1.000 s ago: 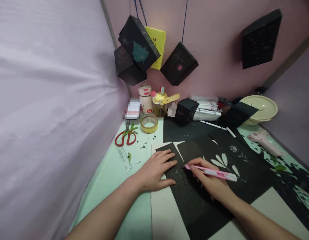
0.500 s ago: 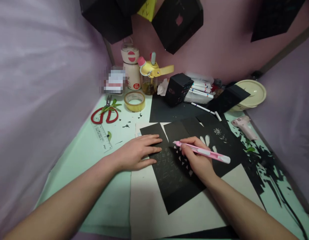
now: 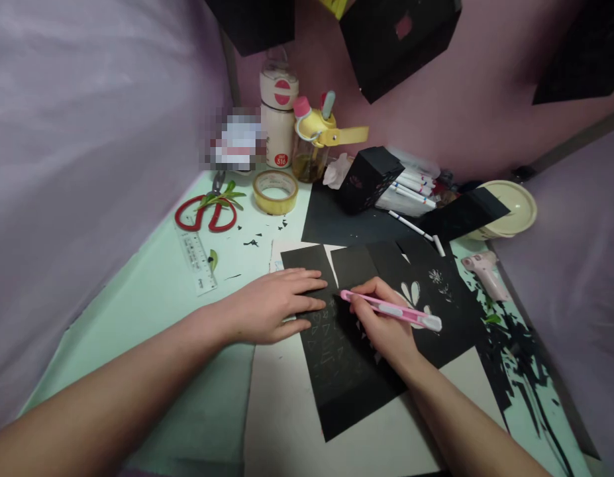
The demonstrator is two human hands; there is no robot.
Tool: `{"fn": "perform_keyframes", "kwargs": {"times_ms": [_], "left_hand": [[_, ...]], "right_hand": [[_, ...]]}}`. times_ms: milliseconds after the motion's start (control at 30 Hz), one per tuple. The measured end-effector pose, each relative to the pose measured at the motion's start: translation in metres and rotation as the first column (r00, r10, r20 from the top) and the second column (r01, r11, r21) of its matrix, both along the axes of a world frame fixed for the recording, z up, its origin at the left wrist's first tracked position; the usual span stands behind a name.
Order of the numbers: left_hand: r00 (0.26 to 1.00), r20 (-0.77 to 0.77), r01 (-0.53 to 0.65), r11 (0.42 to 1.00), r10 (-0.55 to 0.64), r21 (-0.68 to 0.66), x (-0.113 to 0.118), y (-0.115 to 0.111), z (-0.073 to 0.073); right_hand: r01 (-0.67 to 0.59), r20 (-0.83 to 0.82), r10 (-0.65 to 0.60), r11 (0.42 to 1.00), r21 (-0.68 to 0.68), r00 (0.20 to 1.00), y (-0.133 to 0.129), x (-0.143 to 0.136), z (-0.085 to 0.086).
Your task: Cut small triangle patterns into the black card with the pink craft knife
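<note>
Black paper (image 3: 336, 397) with small drawn marks and cut-out shapes lies on a pale sheet (image 3: 287, 411). My left hand (image 3: 277, 305) rests flat on the paper's left side, fingers spread and holding nothing. In my right hand (image 3: 386, 324) is a pink craft knife (image 3: 396, 310), gripped like a pen, its tip at the black paper just right of my left fingertips. The blade itself is too small to make out. White petal-shaped openings (image 3: 410, 293) show in the paper beyond my right hand.
Red-handled scissors (image 3: 222, 215), a clear ruler (image 3: 197, 262) and a tape roll (image 3: 275, 192) lie left. Bottles (image 3: 277, 132), a black paper box (image 3: 369, 179) and markers (image 3: 416, 189) stand behind. A glue gun (image 3: 487, 275), lidded bowl (image 3: 518, 205) and black scraps (image 3: 522, 358) are right.
The camera view has shifted and tilted. The knife tip in my right hand has moved slightly left and down, closer to my left fingers. My left hand stays flat on the paper.
</note>
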State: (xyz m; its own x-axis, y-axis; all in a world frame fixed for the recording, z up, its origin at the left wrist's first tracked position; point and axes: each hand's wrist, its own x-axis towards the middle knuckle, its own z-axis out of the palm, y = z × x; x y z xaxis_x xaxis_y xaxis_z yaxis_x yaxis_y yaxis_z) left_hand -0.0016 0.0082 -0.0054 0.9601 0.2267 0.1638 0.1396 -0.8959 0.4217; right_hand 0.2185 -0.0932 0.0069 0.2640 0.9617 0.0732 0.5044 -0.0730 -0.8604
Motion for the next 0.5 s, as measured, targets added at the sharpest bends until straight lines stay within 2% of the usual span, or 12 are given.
{"fn": "perform_keyframes", "kwargs": {"times_ms": [133,333,500], "left_hand": [[1.000,0.021,-0.005,1.000,0.005,-0.010,-0.0002,0.0001,-0.0023],[1.000,0.014,-0.010,1.000,0.010,-0.021,-0.0004,0.0007,-0.0043],[1.000,0.021,-0.009,1.000,0.009,-0.025,-0.0007,0.0007,-0.0043]], "right_hand": [[-0.031,0.072,0.024,0.996,0.088,0.997,0.0002,-0.0033,-0.0122],[-0.060,0.162,0.029,0.979,0.193,0.986,-0.0016,-0.0080,-0.0126],[-0.059,0.174,0.021,0.975,0.215,0.985,-0.0007,-0.0096,-0.0141]]}}
